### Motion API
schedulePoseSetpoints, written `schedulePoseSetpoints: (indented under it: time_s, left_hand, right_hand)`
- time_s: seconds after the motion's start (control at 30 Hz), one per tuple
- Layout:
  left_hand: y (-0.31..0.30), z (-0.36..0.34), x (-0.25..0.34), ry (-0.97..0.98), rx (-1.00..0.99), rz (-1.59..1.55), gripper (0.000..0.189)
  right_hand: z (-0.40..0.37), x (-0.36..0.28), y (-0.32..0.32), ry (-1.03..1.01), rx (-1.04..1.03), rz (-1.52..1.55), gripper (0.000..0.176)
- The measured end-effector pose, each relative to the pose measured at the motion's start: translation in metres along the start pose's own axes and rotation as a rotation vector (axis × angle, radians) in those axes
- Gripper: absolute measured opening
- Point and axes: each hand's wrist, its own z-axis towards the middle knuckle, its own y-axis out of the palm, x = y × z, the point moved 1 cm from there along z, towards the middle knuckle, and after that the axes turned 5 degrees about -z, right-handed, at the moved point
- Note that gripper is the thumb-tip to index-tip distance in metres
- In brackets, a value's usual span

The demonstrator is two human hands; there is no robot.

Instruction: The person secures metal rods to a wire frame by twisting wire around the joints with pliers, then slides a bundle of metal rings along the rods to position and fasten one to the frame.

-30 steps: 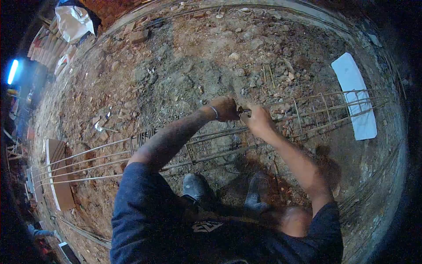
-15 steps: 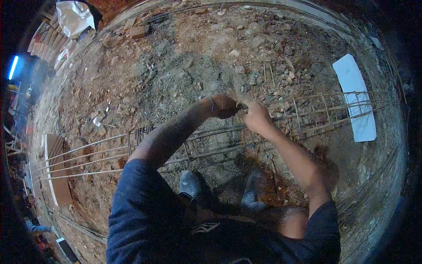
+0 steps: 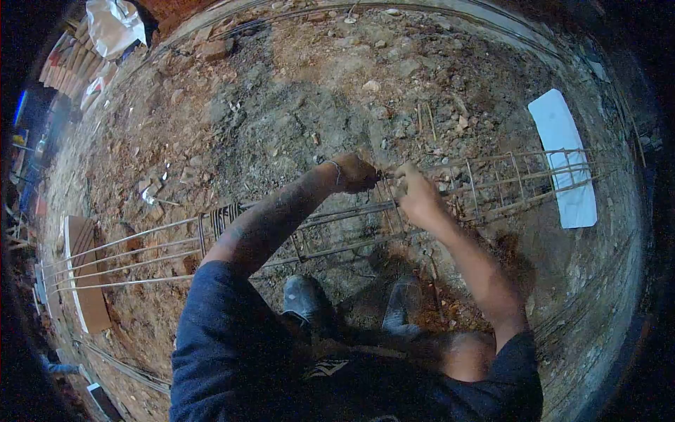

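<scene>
A long cage of steel rebar runs across the view, its thin bars joined by square stirrups. My left hand, with a band at the wrist, is closed in a fist at the cage's far upper bar. Close to its right, my right hand is also closed, fingers curled at the same stretch of bar by a stirrup. What either fist grips is too small or hidden to make out. Left of my left forearm, a bunch of dark stirrups is pushed together around the bars.
The cage's right end lies over a white block, its left end over a pale block. My shoes stand on the near side. Rubble and bricks litter the dirt; loose rods lie lower left.
My right hand has shifted slightly right and down, opening a small gap from my left hand. My left hand stays nearly in place; the view has shifted slightly.
</scene>
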Motion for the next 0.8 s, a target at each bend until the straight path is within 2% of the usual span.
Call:
schedulePoseSetpoints:
  time_s: [0.07,0.1,0.17,0.2,0.23,0.3,0.37,0.4,0.47,0.5,0.57,0.6,0.67,0.7,0.73,0.8]
  left_hand:
    - [0.011,0.004,-0.013,-0.027,0.002,-0.468,0.026]
    - [0.017,0.007,-0.017,-0.024,0.001,-0.468,0.026]
    - [0.011,0.002,-0.009,0.187,0.234,-0.030,0.019]
    - [0.007,0.002,-0.005,0.188,0.237,-0.032,0.019]
    - [-0.014,-0.008,0.010,-0.032,0.110,-0.198,0.018]
    - [-0.020,-0.016,0.018,-0.250,-0.025,-0.362,0.017]
    - [-0.017,-0.020,0.014,-0.037,0.093,-0.240,0.018]
    - [-0.003,-0.008,0.003,-0.040,0.090,-0.235,0.018]
    - [0.034,0.022,-0.026,0.143,0.154,-0.075,0.017]
    - [0.032,0.017,-0.024,0.139,0.161,-0.076,0.017]
    - [0.027,0.003,-0.016,0.076,0.253,-0.380,0.019]
    - [0.032,0.008,-0.020,0.075,0.255,-0.380,0.019]
    - [0.044,0.024,-0.031,-0.048,0.198,-0.502,0.020]
    - [0.044,0.027,-0.032,-0.039,0.191,-0.496,0.020]
    - [0.037,0.028,-0.026,-0.140,0.155,-0.388,0.019]
    - [0.031,0.022,-0.015,-0.060,0.168,-0.148,0.017]
  right_hand:
    - [-0.002,-0.019,-0.005,-0.074,0.009,-0.139,0.029]
    - [0.000,-0.018,-0.002,-0.071,0.009,-0.140,0.029]
    - [0.005,-0.018,0.003,-0.122,0.068,-0.177,0.034]
    - [0.008,-0.019,0.004,-0.122,0.067,-0.181,0.034]
    - [0.010,-0.025,0.004,-0.077,0.067,-0.183,0.035]
    - [0.014,-0.025,0.003,-0.028,0.065,-0.182,0.037]
    - [0.022,-0.023,0.001,-0.152,0.086,-0.055,0.029]
    - [0.027,-0.012,0.007,-0.153,0.088,-0.049,0.029]
    - [0.039,0.011,0.024,-0.207,0.017,0.074,0.021]
    - [0.041,0.005,0.017,-0.214,0.015,0.070,0.021]
    - [0.043,-0.015,0.003,-0.159,-0.142,0.032,0.018]
    - [0.045,-0.018,0.005,-0.161,-0.142,0.032,0.018]
    - [0.047,-0.023,0.011,-0.229,-0.104,-0.309,0.016]
    - [0.050,-0.022,0.014,-0.218,-0.097,-0.306,0.016]
    - [0.053,-0.019,0.016,-0.295,-0.112,-0.418,0.016]
    - [0.038,-0.014,0.012,-0.514,0.208,-0.320,0.016]
